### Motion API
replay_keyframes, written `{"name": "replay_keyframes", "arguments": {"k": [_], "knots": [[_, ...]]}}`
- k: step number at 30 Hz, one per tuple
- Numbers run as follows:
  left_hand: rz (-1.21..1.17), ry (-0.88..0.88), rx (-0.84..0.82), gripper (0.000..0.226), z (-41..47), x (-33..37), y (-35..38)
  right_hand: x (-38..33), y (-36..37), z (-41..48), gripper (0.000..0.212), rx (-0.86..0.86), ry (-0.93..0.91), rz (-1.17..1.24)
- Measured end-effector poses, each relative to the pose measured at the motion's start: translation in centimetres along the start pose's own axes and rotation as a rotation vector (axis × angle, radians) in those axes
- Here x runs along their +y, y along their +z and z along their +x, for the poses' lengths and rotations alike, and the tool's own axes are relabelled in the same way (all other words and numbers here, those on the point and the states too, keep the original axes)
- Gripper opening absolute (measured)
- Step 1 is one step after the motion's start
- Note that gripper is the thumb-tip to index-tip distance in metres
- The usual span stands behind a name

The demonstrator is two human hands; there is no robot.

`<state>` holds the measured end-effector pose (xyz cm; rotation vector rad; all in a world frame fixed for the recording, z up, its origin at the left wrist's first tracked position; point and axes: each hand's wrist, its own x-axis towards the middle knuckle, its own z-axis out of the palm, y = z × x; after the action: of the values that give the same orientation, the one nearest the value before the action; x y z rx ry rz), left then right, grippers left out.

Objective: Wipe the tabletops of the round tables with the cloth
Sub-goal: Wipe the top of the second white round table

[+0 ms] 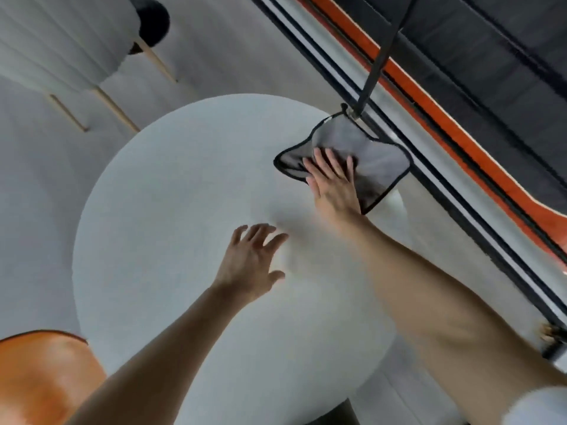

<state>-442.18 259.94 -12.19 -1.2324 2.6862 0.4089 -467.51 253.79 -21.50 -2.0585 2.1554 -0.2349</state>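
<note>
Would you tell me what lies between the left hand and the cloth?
Nothing: only bare tabletop separates the left hand from the cloth, per the head view.

The round table [171, 210] in front of me has a plain white top and stands on a pale grey floor [40, 185]. On the table lies a grey cloth [377, 161] with black edging, spread out flat by the table's far right rim with one corner hanging past that rim. My right hand [333, 185] presses flat on the cloth's near left part with fingers straight and spread, while my left hand [248, 262] is over the middle of the table, fingers splayed, and I cannot tell whether it touches the top.
</note>
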Motion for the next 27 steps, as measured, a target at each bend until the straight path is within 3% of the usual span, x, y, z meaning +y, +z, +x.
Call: {"name": "replay_keyframes", "arguments": {"k": [3,4,6,8,11,12,14,16,19,22,27], "knots": [[-0.163,-0.290,0.278,0.011,-4.6,-2.5,0.5,-6.5,1.2,-4.5,0.054,-0.034,-0.280,-0.027],[-0.165,-0.378,0.301,0.006,-6.2,-3.2,0.4,-8.1,1.4,-6.8,0.054,-0.061,-0.347,-0.005],[-0.138,-0.530,0.275,0.024,-9.3,-4.1,0.7,-9.2,0.9,-9.2,0.049,-0.069,-0.429,0.118],[-0.133,-0.621,0.264,0.043,-12.3,-4.4,1.5,-8.3,0.1,-8.5,0.046,0.036,-0.373,0.137],[-0.123,-0.740,0.202,0.039,-16.2,-4.3,2.4,-6.9,-1.0,-5.8,0.072,-0.049,-0.156,-0.025],[-0.109,-0.798,0.128,0.056,-17.2,-4.2,2.7,-7.2,-0.5,-5.7,0.079,-0.091,-0.117,-0.062],[-0.127,-0.867,-0.085,0.119,-18.9,-3.7,3.3,-9.3,0.8,-7.3,0.078,-0.090,-0.109,-0.109],[-0.157,-0.882,-0.145,0.149,-19.6,-3.4,3.7,-12.2,1.5,-10.0,0.076,-0.053,-0.204,-0.114],[-0.207,-0.893,-0.141,0.159,-20.4,-3.0,4.3,-15.7,1.5,-16.4,0.083,-0.126,-0.475,-0.121],[-0.195,-0.906,-0.136,0.158,-21.1,-2.5,4.9,-16.7,1.5,-21.0,0.087,-0.199,-0.611,-0.150],[-0.234,-0.908,-0.114,0.158,-20.2,-2.6,4.2,-15.6,1.3,-16.0,0.051,-0.138,-0.683,-0.083]]}}
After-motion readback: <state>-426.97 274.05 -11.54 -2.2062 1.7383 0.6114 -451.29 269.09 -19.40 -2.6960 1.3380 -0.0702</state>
